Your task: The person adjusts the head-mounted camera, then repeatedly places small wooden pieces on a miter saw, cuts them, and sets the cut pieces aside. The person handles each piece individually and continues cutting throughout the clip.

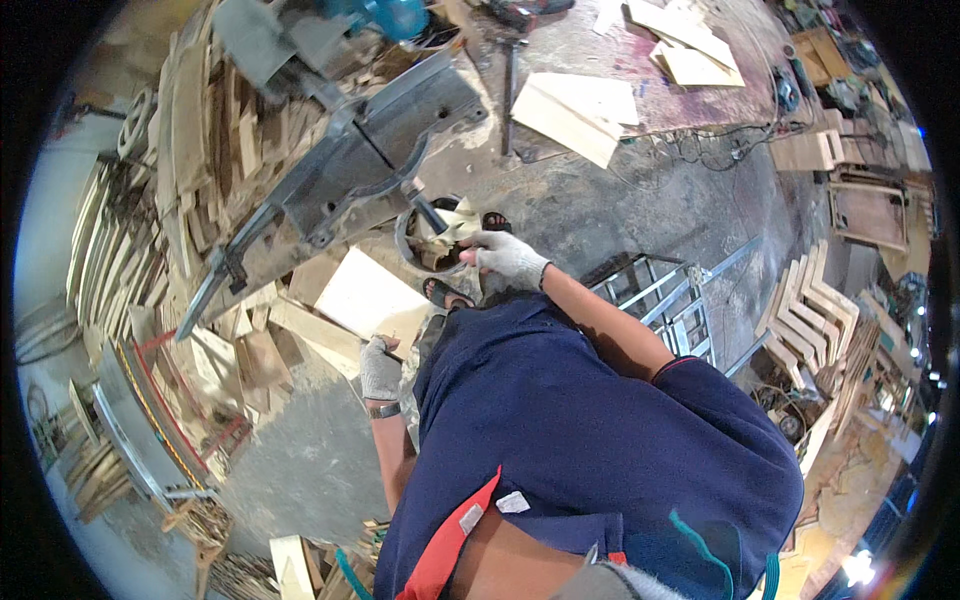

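My left hand [381,370], in a pale knitted glove with a dark band at the wrist, is closed on the near edge of a flat pale wooden board [368,292]. The board lies tilted in front of my left side, below the grey metal machine [350,165]. My right hand [507,258], gloved with bare fingertips, is just in front of my body. Its fingers reach left, loosely bent and apart, with nothing visible in them. Just beyond them is a round tub [405,240] with pale wood offcuts [455,222] in it.
A worktable [695,110] at the far side bears thin pale boards [575,110]. Stacked wood [190,150] and curved pieces line the left. A metal frame [665,305] stands on the floor to my right, near angled wooden parts [812,310]. Cables [720,150] hang by the table.
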A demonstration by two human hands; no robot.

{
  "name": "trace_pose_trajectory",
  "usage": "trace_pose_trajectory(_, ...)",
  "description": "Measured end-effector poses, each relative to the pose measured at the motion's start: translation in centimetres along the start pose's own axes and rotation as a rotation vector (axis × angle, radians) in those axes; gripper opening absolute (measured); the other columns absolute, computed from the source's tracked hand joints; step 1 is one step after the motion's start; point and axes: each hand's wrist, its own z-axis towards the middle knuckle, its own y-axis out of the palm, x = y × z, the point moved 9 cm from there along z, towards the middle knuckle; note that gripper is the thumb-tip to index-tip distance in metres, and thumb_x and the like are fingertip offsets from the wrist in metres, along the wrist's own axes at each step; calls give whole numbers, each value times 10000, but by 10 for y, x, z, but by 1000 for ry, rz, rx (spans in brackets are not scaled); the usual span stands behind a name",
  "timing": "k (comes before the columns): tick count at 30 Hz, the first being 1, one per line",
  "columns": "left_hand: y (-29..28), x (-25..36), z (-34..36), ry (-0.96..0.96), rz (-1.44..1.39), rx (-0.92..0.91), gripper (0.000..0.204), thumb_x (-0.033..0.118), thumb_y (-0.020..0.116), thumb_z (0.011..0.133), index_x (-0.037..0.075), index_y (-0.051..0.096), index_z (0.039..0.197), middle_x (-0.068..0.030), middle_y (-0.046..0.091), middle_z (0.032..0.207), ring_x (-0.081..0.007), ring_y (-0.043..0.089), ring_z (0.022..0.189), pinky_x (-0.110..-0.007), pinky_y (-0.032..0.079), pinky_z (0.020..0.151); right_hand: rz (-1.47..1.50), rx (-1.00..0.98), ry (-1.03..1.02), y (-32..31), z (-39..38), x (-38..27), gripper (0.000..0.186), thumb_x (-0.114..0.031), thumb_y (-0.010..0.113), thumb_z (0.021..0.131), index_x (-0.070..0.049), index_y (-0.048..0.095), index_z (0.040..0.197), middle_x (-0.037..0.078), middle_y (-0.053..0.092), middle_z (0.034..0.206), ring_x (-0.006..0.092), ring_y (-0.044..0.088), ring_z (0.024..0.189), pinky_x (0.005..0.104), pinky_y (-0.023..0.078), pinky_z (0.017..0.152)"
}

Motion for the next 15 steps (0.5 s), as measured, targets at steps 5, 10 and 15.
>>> trace_pose_trajectory(5,108,71,34,-102,-327,-306,161,74,664,914,-52,707,1004,-129,733,1053,-219,710,983,-332,565,886,376,-45,-117,-9,-2,-17,571,-400,666,1034,-22,566,1450,35,687,1016,125,655,872,253,559,696)
trace_pose_trajectory(10,198,136,60,-314,-532,-413,367,168,657,999,-82,623,1267,-153,711,1197,-244,714,1089,-357,599,934,470,-74,-159,-60,-23,-26,467,-321,719,1004,12,635,1321,19,662,928,94,647,731,268,583,658)
trace_pose_trajectory(15,257,183,80,-228,-459,-490,703,495,568,1058,-43,434,1491,-175,610,1423,-278,648,1258,-413,554,1065,651,89,-166,-120,-29,2,293,-248,704,1013,4,696,1163,-18,665,856,67,618,698,246,535,615)
